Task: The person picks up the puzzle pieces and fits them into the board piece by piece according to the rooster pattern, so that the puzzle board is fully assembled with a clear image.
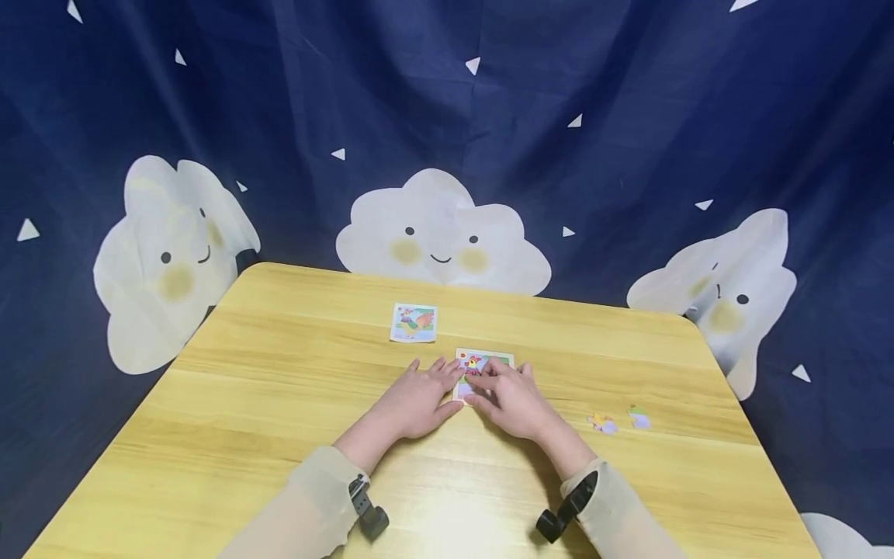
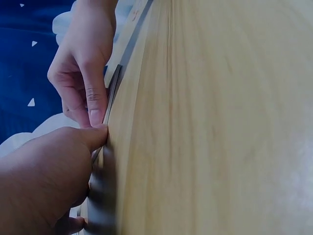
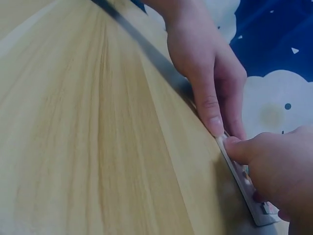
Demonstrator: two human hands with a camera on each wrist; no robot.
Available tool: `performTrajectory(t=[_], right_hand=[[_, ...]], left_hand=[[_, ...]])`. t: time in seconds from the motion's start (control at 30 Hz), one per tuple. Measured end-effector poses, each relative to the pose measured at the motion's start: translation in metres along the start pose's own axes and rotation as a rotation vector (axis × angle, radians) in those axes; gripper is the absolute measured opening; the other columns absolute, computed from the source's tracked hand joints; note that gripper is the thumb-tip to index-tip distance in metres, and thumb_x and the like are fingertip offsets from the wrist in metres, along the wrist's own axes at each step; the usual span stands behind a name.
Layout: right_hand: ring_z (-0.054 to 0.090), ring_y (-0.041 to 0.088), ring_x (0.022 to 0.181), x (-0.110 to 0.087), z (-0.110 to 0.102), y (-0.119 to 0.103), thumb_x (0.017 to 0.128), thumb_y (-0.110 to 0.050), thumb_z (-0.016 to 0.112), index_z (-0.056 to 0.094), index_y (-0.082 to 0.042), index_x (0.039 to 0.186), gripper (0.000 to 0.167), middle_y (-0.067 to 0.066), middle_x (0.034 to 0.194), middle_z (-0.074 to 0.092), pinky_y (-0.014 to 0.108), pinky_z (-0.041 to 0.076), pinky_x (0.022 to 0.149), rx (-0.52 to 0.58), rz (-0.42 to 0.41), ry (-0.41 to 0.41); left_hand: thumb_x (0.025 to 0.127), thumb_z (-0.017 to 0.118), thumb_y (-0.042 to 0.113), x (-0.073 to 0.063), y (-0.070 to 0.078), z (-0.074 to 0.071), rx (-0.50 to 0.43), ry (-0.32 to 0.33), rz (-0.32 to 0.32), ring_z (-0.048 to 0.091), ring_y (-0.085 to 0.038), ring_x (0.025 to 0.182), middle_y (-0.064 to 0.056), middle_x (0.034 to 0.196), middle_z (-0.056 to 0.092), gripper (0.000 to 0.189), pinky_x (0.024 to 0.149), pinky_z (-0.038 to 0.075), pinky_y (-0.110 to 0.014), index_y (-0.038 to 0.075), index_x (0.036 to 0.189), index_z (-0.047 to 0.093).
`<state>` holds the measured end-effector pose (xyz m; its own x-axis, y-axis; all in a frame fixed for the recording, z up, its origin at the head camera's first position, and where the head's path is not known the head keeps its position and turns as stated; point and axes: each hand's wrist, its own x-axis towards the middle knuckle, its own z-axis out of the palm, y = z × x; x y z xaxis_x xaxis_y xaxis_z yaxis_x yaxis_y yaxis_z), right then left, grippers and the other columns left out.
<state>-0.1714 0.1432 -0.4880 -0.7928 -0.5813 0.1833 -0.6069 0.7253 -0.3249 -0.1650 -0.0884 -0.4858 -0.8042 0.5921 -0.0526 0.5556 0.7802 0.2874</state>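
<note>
A small jigsaw puzzle tray [image 1: 506, 355] with a pale rim lies flat at the middle of the table; part of a colourful bird picture shows in it. My left hand [image 1: 419, 400] reaches over its left edge with fairly straight fingers. In the left wrist view its thumb touches the tray's near edge [image 2: 113, 90]. Bent over the right part of the tray is my right hand [image 1: 515, 402], fingertips down on the picture. Its thumb rests by the near rim [image 3: 240, 182] in the right wrist view. Whether a piece sits under those fingers is hidden.
Beyond the tray, a bit left, lies a square picture card [image 1: 414, 323] of a bird. Loose puzzle pieces [image 1: 602, 423] lie on the right, with another piece [image 1: 639, 417] farther out. A dark blue curtain [image 1: 601, 171] with clouds hangs behind the wooden table [image 1: 279, 388].
</note>
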Motion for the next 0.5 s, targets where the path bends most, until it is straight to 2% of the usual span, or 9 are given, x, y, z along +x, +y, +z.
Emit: performTrajectory(t=[0.17,0.33,0.5], right_hand=[[0.045,0.006,0.072,-0.0009,0.0031,0.0027,0.102,-0.039,0.072,0.076,-0.012,0.134,0.042,-0.009,0.101,0.053,0.04,0.026,0.076,0.016,0.009,-0.001],[0.046,0.007,0.075,-0.0012,0.0043,0.0053,0.101,-0.039,0.073,0.076,-0.013,0.133,0.041,-0.009,0.101,0.053,0.039,0.025,0.075,0.035,0.027,0.001],[0.047,0.007,0.076,0.0,0.0013,0.0051,0.101,-0.04,0.074,0.076,-0.013,0.133,0.042,-0.01,0.101,0.054,0.038,0.026,0.075,0.067,0.044,-0.013]], left_hand=[[0.11,0.054,0.045,-0.003,-0.0016,-0.0015,-0.046,0.029,0.046,0.029,-0.034,0.156,-0.008,0.169,0.033,0.059,0.122,0.022,-0.066,0.013,0.16,0.049],[0.11,0.06,0.037,-0.0027,-0.0052,-0.0014,-0.071,0.079,0.112,0.036,-0.032,0.153,-0.008,0.164,0.042,0.048,0.122,0.025,-0.064,0.016,0.152,0.06],[0.11,0.059,0.038,0.0006,-0.008,-0.0005,-0.086,0.077,0.133,0.04,-0.03,0.151,-0.005,0.162,0.047,0.043,0.122,0.026,-0.063,0.019,0.148,0.065]])
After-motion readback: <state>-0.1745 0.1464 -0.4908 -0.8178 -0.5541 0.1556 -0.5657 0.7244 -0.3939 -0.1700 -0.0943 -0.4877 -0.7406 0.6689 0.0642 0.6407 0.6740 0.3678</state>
